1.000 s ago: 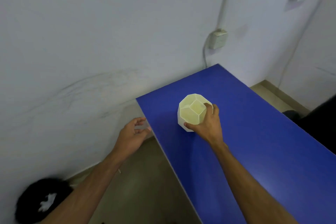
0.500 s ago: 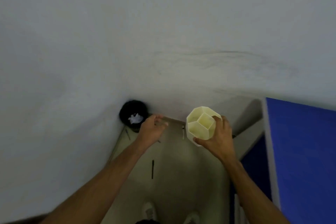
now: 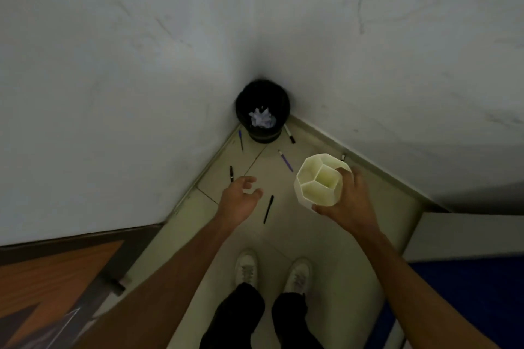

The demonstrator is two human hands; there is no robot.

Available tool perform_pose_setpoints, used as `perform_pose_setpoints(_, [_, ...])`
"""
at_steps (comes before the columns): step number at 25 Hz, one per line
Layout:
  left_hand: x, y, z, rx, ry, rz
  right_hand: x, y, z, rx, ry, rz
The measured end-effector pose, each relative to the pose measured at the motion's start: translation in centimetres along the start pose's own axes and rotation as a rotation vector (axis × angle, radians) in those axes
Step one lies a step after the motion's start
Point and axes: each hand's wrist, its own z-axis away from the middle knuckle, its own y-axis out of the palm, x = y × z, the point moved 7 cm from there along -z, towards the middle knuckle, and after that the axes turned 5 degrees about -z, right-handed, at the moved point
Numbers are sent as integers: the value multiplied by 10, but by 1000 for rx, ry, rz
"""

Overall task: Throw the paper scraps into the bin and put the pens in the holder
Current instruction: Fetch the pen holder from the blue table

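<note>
Pale tiled floor [image 3: 283,238] in a corner, round black bin [image 3: 262,110] holding crumpled white paper [image 3: 262,118]. Right hand [image 3: 347,201] grips pale yellow faceted plastic holder [image 3: 319,181]; left hand [image 3: 239,201] empty, fingers loosely spread, above thin black pen [image 3: 268,209].

The pale yellow faceted plastic pen holder [image 3: 319,183], gripped on the blue table a second ago, is now carried in the right hand [image 3: 350,201] above the floor, near the round black bin [image 3: 262,110]. The empty, half-curled left hand [image 3: 239,201] has moved along beside the holder.

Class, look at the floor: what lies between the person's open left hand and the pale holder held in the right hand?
In the head view, one black pen lies on the floor between the left hand and the holder.
</note>
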Motion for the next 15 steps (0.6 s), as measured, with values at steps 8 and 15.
perform_pose_setpoints(8, [117,113,-168,-9,-38,-26,-158,171,-97,70,51,69])
perform_pose_setpoints(15, [155,208,-328,52,157,-170,-275,272,-190,75,-26,167])
